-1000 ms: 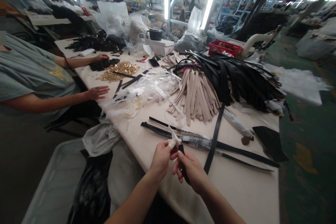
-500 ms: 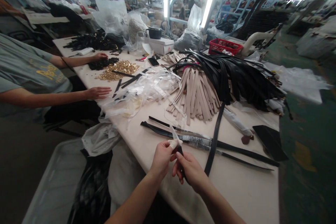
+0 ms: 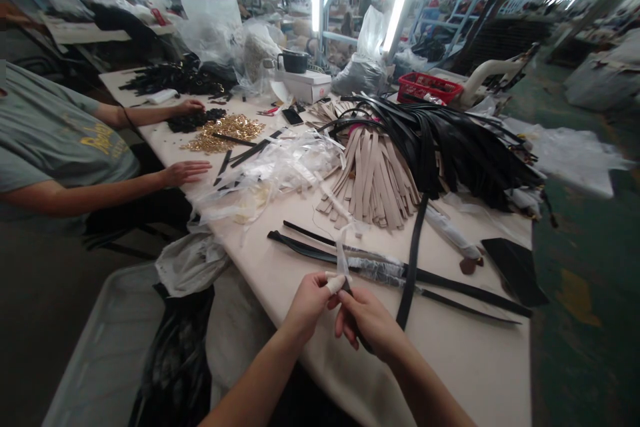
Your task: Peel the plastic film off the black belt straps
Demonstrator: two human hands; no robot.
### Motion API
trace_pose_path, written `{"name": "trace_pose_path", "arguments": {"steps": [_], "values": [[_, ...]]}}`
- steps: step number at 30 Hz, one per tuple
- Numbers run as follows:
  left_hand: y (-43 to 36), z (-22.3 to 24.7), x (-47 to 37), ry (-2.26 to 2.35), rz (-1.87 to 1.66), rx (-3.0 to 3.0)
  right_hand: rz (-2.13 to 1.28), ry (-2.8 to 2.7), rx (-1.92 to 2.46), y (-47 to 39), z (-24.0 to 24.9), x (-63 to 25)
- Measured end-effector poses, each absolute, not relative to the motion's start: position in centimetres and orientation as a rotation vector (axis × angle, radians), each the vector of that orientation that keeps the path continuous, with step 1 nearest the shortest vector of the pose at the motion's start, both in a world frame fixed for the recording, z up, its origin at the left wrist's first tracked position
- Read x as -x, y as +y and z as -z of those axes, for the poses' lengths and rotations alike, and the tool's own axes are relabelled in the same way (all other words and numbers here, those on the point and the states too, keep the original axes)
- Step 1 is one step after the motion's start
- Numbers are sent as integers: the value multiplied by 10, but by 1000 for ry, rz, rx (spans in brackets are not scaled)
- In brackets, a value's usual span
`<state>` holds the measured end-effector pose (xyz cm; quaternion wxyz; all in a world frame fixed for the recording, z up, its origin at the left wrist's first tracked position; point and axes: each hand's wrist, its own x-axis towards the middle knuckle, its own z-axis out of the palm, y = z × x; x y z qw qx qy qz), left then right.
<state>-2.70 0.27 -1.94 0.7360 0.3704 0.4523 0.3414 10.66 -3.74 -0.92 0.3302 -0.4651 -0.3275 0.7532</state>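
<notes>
My left hand [image 3: 311, 301] is closed at the near edge of the table, with pale wrapping on a fingertip, pinching a translucent white strip [image 3: 342, 255] that rises from the fingers. Against it, my right hand [image 3: 364, 320] is closed round a black strap [image 3: 349, 287], whose lower part is mostly hidden by the palm. Just beyond both hands lie black straps [image 3: 305, 249] with clear plastic film [image 3: 377, 269] round their middle. Another black strap [image 3: 411, 273] crosses over them and runs down beside my right hand.
Beyond are beige strips [image 3: 373, 177], a heap of black straps [image 3: 450, 140], crumpled plastic [image 3: 295, 163] and gold pieces [image 3: 225, 132]. A person's hand [image 3: 187, 172] rests over the left table edge [image 3: 250, 280]. A red basket [image 3: 429, 88] stands at the back.
The white strip now stands more upright and slightly further right. Both hands have shifted slightly, and the crossing black strap's near end has moved right.
</notes>
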Motion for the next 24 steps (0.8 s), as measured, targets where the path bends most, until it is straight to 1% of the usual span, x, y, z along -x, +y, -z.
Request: {"name": "trace_pose_path", "arguments": {"steps": [2,4,7,9,14,17,20,22,24], "values": [[5,17,29,978,-741,-802,-1965,-849,1207,-36,6,-110],[11,14,33,995,-816,-749,-1893,-921,1257,-38,0,-112],[19,7,37,1058,-1060,-599,-1610,-1210,1437,-47,-10,-114],[17,2,36,1080,-1114,-555,-1488,-1313,1518,-52,-16,-113],[-6,-5,27,971,-830,-637,-1507,-1177,1472,-61,-28,-109],[-5,-13,30,994,-922,-572,-1505,-1311,1507,-75,-38,-115],[-4,-19,32,1028,-1050,-513,-1679,-1364,1549,-91,-45,-119],[-15,-19,27,999,-977,-525,-1776,-1225,1548,-95,-44,-119],[-32,-16,18,967,-846,-526,-1735,-1102,1540,-94,-39,-118]]}}
